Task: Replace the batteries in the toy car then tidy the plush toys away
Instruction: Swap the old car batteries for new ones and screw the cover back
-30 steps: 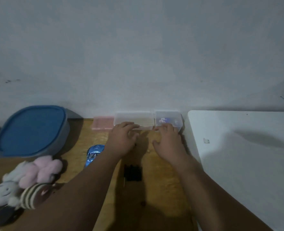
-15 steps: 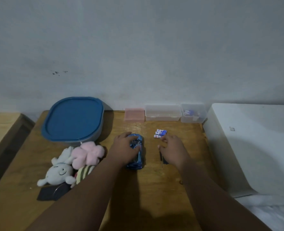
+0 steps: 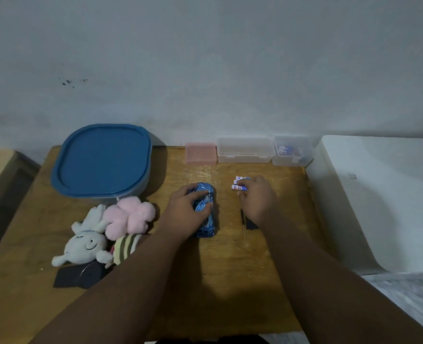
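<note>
Plush toys [image 3: 101,229] heaped at near left of table [image 3: 230,281]. Toy car [image 3: 207,227] at table centre, gripped from above by left hand [image 3: 188,209]. Right hand [image 3: 257,199] laid fingertips-down on batteries [image 3: 239,182] just beyond; grasp not discernible. Blue-lidded container [image 3: 103,157] set far left.

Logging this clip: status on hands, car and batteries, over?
Left hand grips toy car on table. Right hand at loose batteries, grip unclear. Screwdriver by right wrist; plush toys untouched.

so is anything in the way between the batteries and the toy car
Nothing visible: only bare tabletop separates the batteries from the toy car. The right hand is at them; the left hand holds the car.
</note>
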